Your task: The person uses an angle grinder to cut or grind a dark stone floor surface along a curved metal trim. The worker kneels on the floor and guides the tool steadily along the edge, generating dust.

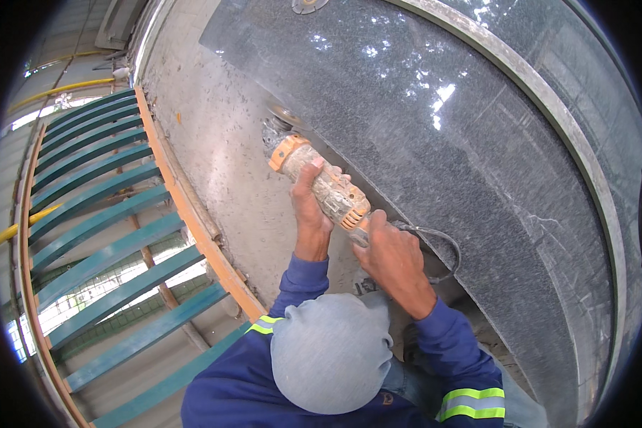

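A large dark speckled granite slab fills the right side, its polished face catching light, with a pale concrete surface along its left edge and teal slats in an orange frame beyond that. An orange, dust-caked angle grinder lies against the slab's left edge, its disc at the stone and its cable looping just below. Both hands are clamped on the grinder: the left hand wraps the body, the right hand grips the rear end.
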